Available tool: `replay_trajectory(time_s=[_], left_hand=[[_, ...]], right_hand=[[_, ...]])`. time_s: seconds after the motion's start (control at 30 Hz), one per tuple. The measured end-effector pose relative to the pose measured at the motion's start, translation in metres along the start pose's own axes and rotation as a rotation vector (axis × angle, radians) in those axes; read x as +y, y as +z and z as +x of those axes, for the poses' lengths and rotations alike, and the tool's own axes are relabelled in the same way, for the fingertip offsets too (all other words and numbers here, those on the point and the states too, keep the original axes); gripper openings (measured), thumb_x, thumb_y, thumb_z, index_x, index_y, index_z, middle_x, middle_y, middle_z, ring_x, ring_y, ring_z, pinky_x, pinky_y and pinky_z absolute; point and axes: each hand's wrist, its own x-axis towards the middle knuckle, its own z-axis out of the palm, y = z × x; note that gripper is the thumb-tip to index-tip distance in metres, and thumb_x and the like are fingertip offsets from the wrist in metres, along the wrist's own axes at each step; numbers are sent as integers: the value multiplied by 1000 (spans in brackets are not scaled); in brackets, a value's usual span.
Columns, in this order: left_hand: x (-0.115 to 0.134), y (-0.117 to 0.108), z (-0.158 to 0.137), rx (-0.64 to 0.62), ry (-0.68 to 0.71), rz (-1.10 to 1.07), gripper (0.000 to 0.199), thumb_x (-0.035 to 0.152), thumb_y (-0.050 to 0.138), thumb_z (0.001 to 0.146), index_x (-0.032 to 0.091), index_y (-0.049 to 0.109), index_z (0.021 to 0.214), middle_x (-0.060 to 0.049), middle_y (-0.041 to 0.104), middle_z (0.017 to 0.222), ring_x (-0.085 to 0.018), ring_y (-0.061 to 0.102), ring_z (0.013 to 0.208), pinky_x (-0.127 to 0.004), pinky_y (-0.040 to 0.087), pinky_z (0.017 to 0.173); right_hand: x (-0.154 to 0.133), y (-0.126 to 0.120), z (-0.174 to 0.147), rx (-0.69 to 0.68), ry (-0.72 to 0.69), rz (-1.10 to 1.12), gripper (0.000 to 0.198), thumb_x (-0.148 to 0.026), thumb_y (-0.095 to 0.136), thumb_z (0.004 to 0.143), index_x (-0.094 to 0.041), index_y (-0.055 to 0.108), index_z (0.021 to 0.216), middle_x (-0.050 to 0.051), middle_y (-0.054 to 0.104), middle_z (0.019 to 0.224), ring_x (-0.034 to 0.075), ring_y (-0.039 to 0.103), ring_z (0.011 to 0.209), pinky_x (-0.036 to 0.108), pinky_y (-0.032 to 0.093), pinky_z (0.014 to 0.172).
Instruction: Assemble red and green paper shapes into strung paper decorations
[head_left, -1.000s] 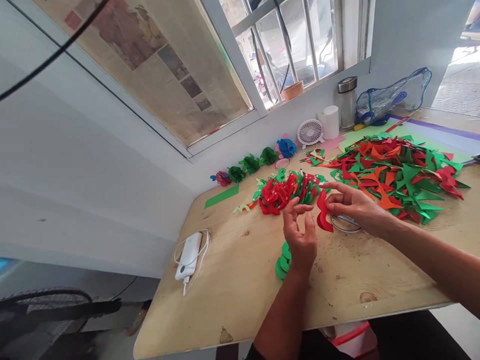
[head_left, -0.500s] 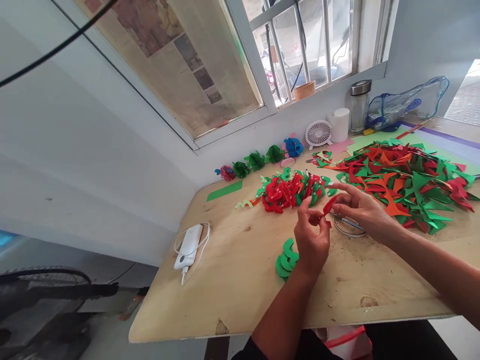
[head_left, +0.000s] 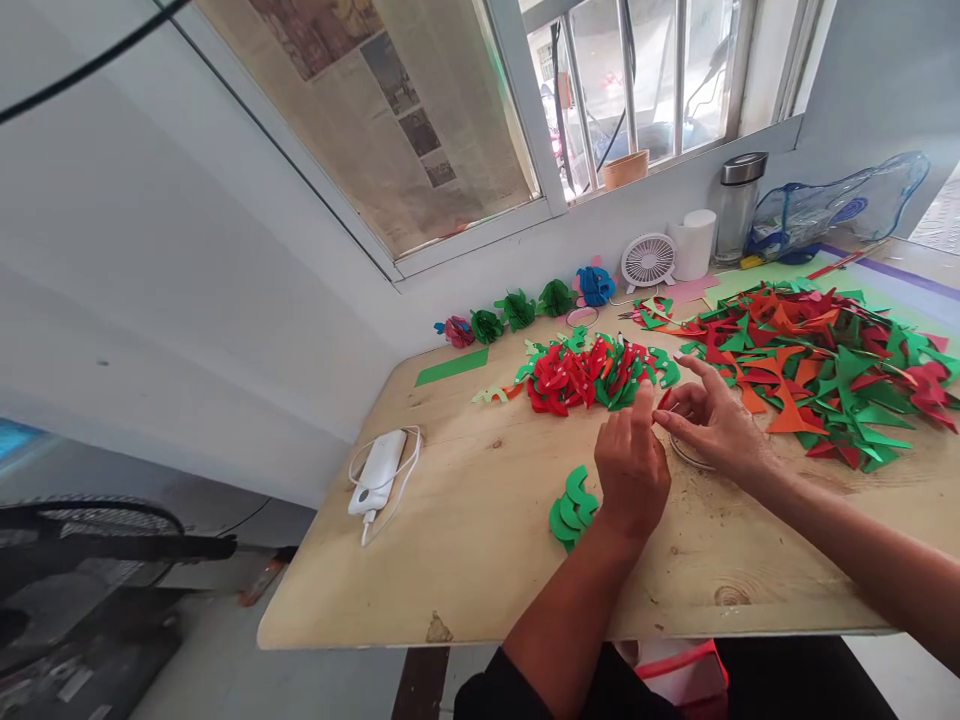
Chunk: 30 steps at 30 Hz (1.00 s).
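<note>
Above the table, both my hands meet over a small folded piece of red paper [head_left: 664,401]. My left hand [head_left: 632,465] has its back to the camera and its fingers closed at the paper's near end, which they mostly hide. With thumb and fingers pinched, my right hand [head_left: 711,420] holds the paper's other side, forefinger raised. Beneath the right hand lies a thin pale ring [head_left: 686,455], partly covered. Several curved green paper pieces [head_left: 573,510] overlap beside my left wrist. Beyond the hands is a heap of red and green folded paper pieces [head_left: 566,375].
A large pile of red, orange and green paper scraps [head_left: 832,365] covers the right side. A white power bank [head_left: 377,473] with its cable lies left. Along the wall stand green paper ornaments [head_left: 517,310], a small white fan [head_left: 649,262] and a glass bottle [head_left: 740,215].
My left hand has turned so its back faces the camera, hiding more of the red paper. The right hand stays close, still pinching. The camera view has shifted slightly.
</note>
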Motion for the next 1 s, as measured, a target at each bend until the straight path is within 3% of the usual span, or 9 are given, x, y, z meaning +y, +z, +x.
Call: replay_trajectory(time_s=[0.17,0.43,0.63,0.77,0.9,1.0], left_hand=[[2,-1,2,9,39,74,55,9,37,85,16,29,139,-4,59,79,-17,51,69,-28,40,62],[-3,1,0,-44,-78,53,65,5,38,82,18,21,143,-4,58,82,-16,53,71,-27,44,67],[-5,1,0,-45,-81,27,66,6,40,81,18,22,143,-4,57,82,-17,54,73,-28,44,69],[-3,0,-1,-42,-78,-89,69,7,44,78,19,23,143,-4,58,82,-17,54,73,-30,45,71],[-4,-7,3,-1,-202,-312,75,6,49,73,19,22,142,-5,59,90,-16,56,80,-30,45,76],[-8,-14,7,89,-351,-392,69,6,50,73,19,30,138,-7,60,97,-16,57,85,-30,44,77]], right_hand=[[1,0,-1,17,-24,-154,78,-45,72,68,-22,35,133,1,62,78,17,60,66,31,52,60],[2,2,-3,-28,-66,0,73,-40,71,70,-26,34,131,4,62,93,17,61,70,33,53,63],[-1,1,-3,-72,0,-72,65,-38,67,74,-24,38,130,-1,60,72,16,58,65,30,48,59],[0,-3,1,-55,19,2,60,-33,66,71,-24,43,126,-3,55,67,14,53,60,27,43,53],[-4,-10,5,-21,60,72,61,-29,68,66,-24,45,122,-5,55,67,11,48,54,25,38,48],[-10,-14,7,6,86,89,61,-27,69,64,-23,47,121,-5,56,66,11,48,55,24,35,47]])
